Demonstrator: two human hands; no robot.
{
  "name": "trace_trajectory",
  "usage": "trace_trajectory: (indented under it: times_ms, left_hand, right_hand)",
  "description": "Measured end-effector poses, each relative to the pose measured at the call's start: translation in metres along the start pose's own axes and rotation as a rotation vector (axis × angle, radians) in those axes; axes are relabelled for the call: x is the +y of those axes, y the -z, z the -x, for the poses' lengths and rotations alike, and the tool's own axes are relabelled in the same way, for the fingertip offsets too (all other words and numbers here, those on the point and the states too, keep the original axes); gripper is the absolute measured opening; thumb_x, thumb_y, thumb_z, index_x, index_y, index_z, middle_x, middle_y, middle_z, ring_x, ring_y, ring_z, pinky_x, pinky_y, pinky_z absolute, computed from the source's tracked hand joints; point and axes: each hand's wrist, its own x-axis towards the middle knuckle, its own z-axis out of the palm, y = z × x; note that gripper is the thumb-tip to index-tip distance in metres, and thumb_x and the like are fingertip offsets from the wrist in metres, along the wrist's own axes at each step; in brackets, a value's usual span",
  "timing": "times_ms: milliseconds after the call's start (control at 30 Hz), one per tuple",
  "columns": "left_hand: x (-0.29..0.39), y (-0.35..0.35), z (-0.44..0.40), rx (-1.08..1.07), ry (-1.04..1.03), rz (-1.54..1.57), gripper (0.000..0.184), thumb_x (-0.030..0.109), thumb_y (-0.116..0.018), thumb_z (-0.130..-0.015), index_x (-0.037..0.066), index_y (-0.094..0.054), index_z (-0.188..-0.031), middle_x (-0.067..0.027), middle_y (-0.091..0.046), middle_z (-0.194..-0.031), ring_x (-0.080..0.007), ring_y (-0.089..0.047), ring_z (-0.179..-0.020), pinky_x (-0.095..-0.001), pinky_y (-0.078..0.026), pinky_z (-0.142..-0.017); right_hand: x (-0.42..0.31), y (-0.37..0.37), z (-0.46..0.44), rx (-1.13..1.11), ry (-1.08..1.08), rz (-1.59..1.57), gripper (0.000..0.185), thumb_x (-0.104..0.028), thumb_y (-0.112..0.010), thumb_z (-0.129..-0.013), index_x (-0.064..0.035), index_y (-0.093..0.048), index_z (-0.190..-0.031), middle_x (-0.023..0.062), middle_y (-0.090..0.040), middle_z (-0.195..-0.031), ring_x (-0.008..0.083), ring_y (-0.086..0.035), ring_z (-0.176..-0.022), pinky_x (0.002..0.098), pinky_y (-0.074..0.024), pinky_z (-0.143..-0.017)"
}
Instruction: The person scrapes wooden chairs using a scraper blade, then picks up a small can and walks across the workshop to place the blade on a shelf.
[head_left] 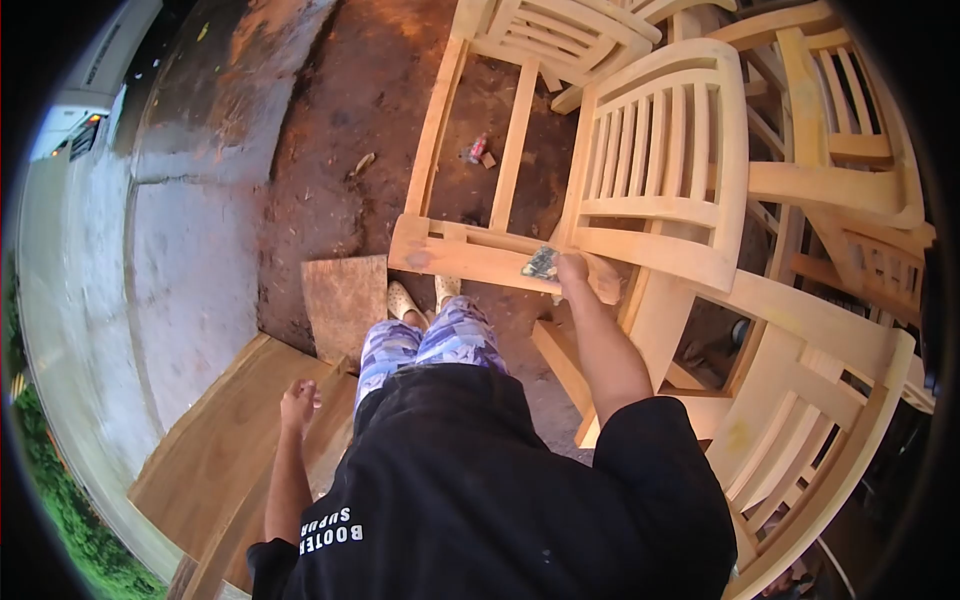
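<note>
My right hand is closed on a small flat piece, dark with pale mottling, against the front rail of an unpainted wooden chair frame. I cannot make out whether the piece is a scraper or a folded sheet. Bent at the elbow, my left arm holds my left hand above a wide wooden board. Its fingers are curled in, and anything inside them is hidden. Just beyond my right hand rises a slatted chair back.
More unpainted wooden chairs crowd the right side, with another slatted one near my right elbow. A square wooden panel lies by my feet. A small red wrapper is on the dirt floor, beside a concrete strip.
</note>
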Motion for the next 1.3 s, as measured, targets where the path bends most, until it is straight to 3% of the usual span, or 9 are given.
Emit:
trace_trajectory:
  times_ms: [133, 367, 467, 533, 733, 833, 933, 1133, 1300]
  left_hand:
    - [-0.002, 0.004, 0.000, -0.011, 0.012, -0.027, 0.030, 0.023, -0.061, -0.098, -0.003, -0.067, -0.111, -0.0123, -0.072, -0.088, -0.0179, -0.069, -0.075, -0.0309, -0.057, -0.067]
    - [0.004, 0.018, -0.015, -0.037, 0.045, -0.034, 0.027, 0.022, -0.060, -0.098, 0.000, -0.067, -0.111, -0.0103, -0.072, -0.089, -0.0152, -0.068, -0.072, -0.0290, -0.053, -0.061]
    - [0.008, 0.016, -0.020, -0.034, 0.034, 0.011, 0.027, 0.023, -0.060, -0.098, 0.000, -0.067, -0.111, -0.0100, -0.072, -0.088, -0.0148, -0.067, -0.071, -0.0288, -0.052, -0.060]
    - [0.018, 0.012, -0.016, -0.019, 0.005, -0.024, 0.027, 0.023, -0.060, -0.098, 0.000, -0.067, -0.111, -0.0103, -0.072, -0.088, -0.0153, -0.067, -0.071, -0.0293, -0.052, -0.061]
    - [0.005, 0.007, -0.009, -0.019, -0.010, -0.078, 0.028, 0.024, -0.059, -0.099, 0.000, -0.068, -0.111, -0.0112, -0.073, -0.088, -0.0171, -0.069, -0.072, -0.0311, -0.055, -0.063]
    - [0.007, 0.012, 0.006, 0.011, 0.017, -0.084, 0.029, 0.024, -0.059, -0.099, -0.001, -0.068, -0.110, -0.0114, -0.072, -0.088, -0.0174, -0.069, -0.072, -0.0313, -0.055, -0.063]
    - [-0.002, 0.019, 0.011, 0.030, 0.044, -0.063, 0.028, 0.023, -0.059, -0.099, -0.002, -0.067, -0.110, -0.0118, -0.072, -0.087, -0.0174, -0.069, -0.072, -0.0310, -0.055, -0.063]
    - [-0.033, 0.014, 0.016, 0.037, 0.107, -0.006, 0.028, 0.023, -0.060, -0.098, -0.001, -0.067, -0.109, -0.0121, -0.072, -0.088, -0.0174, -0.069, -0.071, -0.0302, -0.054, -0.062]
    - [-0.029, 0.001, 0.023, 0.034, 0.132, -0.003, 0.029, 0.024, -0.060, -0.098, 0.000, -0.068, -0.112, -0.0120, -0.073, -0.089, -0.0173, -0.069, -0.071, -0.0298, -0.054, -0.062]
  right_hand:
    - [0.012, -0.028, 0.008, 0.207, -0.260, -0.342, 0.023, -0.010, -0.049, -0.097, -0.0026, -0.064, -0.111, 0.0159, -0.071, -0.096, 0.0252, -0.071, -0.068, 0.0338, -0.0578, -0.054]
    - [0.016, -0.021, 0.041, 0.288, -0.275, -0.121, 0.022, -0.014, -0.052, -0.094, 0.0016, -0.066, -0.103, 0.0149, -0.072, -0.081, 0.0229, -0.068, -0.054, 0.0324, -0.0475, -0.038]
    - [0.005, 0.023, 0.035, 0.255, -0.139, 0.149, 0.023, -0.012, -0.055, -0.092, -0.0025, -0.065, -0.110, 0.0132, -0.074, -0.089, 0.0258, -0.072, -0.068, 0.0372, -0.0549, -0.051]
    - [-0.018, 0.045, 0.036, 0.472, 0.294, 0.592, 0.029, -0.014, -0.060, -0.089, -0.0049, -0.065, -0.116, 0.0175, -0.074, -0.097, 0.0299, -0.074, -0.083, 0.0479, -0.0581, -0.069]
    - [-0.082, 0.052, 0.023, -0.069, 0.948, 1.641, 0.026, -0.013, -0.066, -0.082, -0.0124, -0.074, -0.107, 0.0083, -0.074, -0.102, 0.0313, -0.066, -0.104, 0.0463, -0.0511, -0.088]
    - [-0.078, 0.031, 0.014, -0.185, 0.960, 1.798, 0.019, -0.015, -0.065, -0.082, -0.0134, -0.077, -0.096, 0.0077, -0.075, -0.099, 0.0303, -0.062, -0.110, 0.0432, -0.0481, -0.094]
    - [-0.070, 0.013, 0.004, -0.187, 1.049, 1.737, 0.013, -0.010, -0.063, -0.076, -0.0100, -0.075, -0.082, 0.0118, -0.073, -0.091, 0.0343, -0.066, -0.093, 0.0445, -0.0517, -0.087]
    - [-0.068, -0.045, -0.015, -0.438, 1.044, 1.631, 0.020, -0.013, -0.061, -0.081, -0.0106, -0.076, -0.094, 0.0157, -0.074, -0.094, 0.0385, -0.069, -0.093, 0.0502, -0.0562, -0.082]
    - [-0.075, -0.092, 0.007, -0.439, 1.051, 1.135, 0.022, -0.010, -0.062, -0.081, -0.0113, -0.075, -0.099, 0.0186, -0.073, -0.096, 0.0377, -0.070, -0.093, 0.0467, -0.0560, -0.084]
